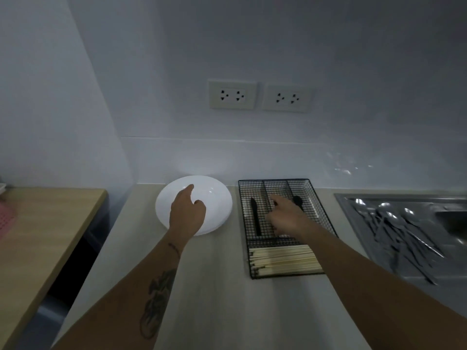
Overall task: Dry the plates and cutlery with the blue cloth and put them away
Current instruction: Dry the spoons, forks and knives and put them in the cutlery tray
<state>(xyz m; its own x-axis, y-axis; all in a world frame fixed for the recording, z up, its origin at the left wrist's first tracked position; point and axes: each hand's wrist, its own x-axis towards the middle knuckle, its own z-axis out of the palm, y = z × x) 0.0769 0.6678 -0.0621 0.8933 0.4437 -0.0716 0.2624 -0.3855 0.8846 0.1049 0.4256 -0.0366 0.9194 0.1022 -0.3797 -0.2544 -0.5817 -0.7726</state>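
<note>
A white plate point(214, 198) lies on the pale counter near the back wall. My left hand point(187, 210) hovers over it, fingers apart, holding nothing. To the right stands a black wire cutlery tray point(313, 195) with dark-handled cutlery point(255, 218) in its upper compartments and pale chopsticks point(283, 260) in the front one. My right hand point(285, 215) reaches over the tray's middle compartment with the index finger stretched out; whether it touches a piece I cannot tell. Several metal spoons and forks point(394, 228) lie on the steel draining board at the right. No blue cloth is in view.
A steel sink point(452, 218) sits at the far right edge. A wooden table point(50, 223) stands lower at the left, with a gap between it and the counter. Two wall sockets point(257, 96) are above the counter. The near counter point(214, 286) lies between my forearms.
</note>
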